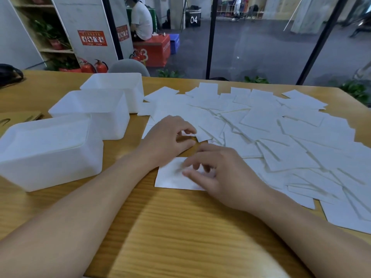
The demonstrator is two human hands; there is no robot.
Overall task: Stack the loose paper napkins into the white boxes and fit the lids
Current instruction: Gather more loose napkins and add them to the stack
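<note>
Several loose white paper napkins [261,125] lie spread over the right half of the wooden table [160,227]. Three white plastic boxes stand in a diagonal row at the left: a near box [50,157], a middle box [90,113] and a far box [118,87]. My left hand [168,141] pinches the corner of a napkin [202,135] at the pile's near-left edge. My right hand [216,177] rests with curled fingers on a single napkin [170,177] lying apart in front of me; the fingers are blurred. I see no napkins inside the boxes.
Wooden pieces [18,119], possibly the lids, lie at the left edge behind the near box. A dark object [10,75] sits at the far left corner. Beyond the table are a grey chair back [128,67], fire extinguishers and a seated person.
</note>
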